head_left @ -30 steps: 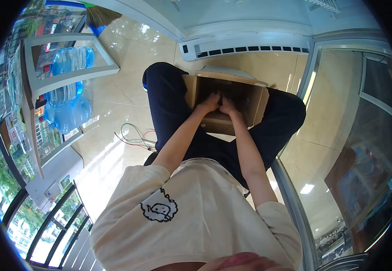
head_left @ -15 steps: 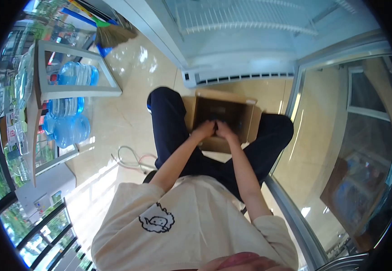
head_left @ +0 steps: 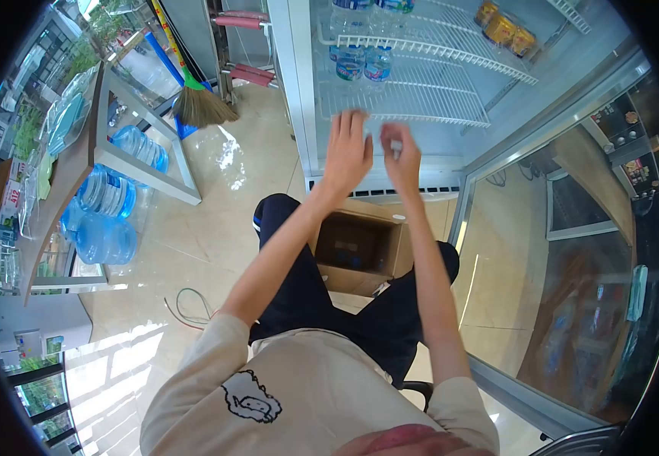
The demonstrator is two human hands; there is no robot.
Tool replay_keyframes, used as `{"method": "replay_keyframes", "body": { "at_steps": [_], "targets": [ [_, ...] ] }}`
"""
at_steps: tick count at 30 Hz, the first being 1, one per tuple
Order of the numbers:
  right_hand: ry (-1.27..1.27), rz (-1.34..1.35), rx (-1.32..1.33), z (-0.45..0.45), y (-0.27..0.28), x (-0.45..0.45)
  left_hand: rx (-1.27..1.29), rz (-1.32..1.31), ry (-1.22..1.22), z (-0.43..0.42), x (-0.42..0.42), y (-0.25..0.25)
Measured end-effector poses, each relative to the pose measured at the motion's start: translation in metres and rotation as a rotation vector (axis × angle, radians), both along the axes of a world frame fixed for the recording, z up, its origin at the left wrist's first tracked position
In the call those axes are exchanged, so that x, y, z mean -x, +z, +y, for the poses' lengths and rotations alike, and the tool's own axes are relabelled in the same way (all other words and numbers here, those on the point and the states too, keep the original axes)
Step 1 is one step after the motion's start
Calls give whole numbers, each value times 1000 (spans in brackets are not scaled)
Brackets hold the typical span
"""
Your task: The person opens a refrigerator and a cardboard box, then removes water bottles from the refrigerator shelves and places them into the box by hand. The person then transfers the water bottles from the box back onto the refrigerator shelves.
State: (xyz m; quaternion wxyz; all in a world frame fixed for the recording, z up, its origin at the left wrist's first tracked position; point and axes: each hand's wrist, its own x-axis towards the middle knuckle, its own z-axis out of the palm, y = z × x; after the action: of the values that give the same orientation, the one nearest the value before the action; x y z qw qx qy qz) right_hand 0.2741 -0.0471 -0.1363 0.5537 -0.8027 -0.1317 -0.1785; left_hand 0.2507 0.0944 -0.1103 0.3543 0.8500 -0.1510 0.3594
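Observation:
My left hand (head_left: 347, 154) is raised before the open fridge, its fingers stretched out toward the shelves. Beside it, my right hand (head_left: 402, 158) has its fingers bent and smeared by motion. A pale, clear patch shows by the right fingers; whether it is something held cannot be made out. Below both hands, an open cardboard box (head_left: 328, 280) stands between my knees, its inside dark with small indistinct things at the bottom. Water bottles (head_left: 349, 64) stand on a wire shelf (head_left: 436, 90) beyond my hands.
Yellow packs (head_left: 508, 32) sit on an upper shelf at the right. The glass fridge door (head_left: 512, 273) stands open on my right. On the left are a table (head_left: 79, 178), large blue water jugs (head_left: 105, 242) and a broom (head_left: 202, 106). A thin hose (head_left: 185, 308) lies on the floor.
Both hands have come up out of the box and moved forward to the fridge, farther apart than before. My view has tilted up, showing more shelves, bottles and yellow packs.

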Motion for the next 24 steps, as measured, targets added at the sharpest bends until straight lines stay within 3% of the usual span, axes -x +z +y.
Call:
{"method": "replay_keyframes", "body": {
  "at_steps": [3,5,8,9,10,12,15,18,21,24],
  "targets": [
    [-93,-242,28,21,52,-72,-346,-192,232,-1,-71,46],
    [-185,-282,362,30,67,-114,-447,-180,263,-1,-115,51],
    [-219,-203,751,30,85,-138,-543,397,177,8,-148,65],
    [-208,-148,859,30,89,-142,-529,374,191,9,-150,64],
    [-233,-306,816,30,81,-139,-520,356,203,11,-146,59],
    [-221,-313,680,29,79,-133,-554,265,225,15,-135,49],
    [-143,-334,554,27,77,-113,-323,183,127,21,-110,43],
    [-66,-246,453,22,67,-85,-379,472,140,21,-86,24],
    [-105,-302,268,9,43,-52,-433,493,96,28,-77,-13],
    [-184,-448,116,-12,23,-22,-391,377,41,41,-61,-10]
  ]
}}
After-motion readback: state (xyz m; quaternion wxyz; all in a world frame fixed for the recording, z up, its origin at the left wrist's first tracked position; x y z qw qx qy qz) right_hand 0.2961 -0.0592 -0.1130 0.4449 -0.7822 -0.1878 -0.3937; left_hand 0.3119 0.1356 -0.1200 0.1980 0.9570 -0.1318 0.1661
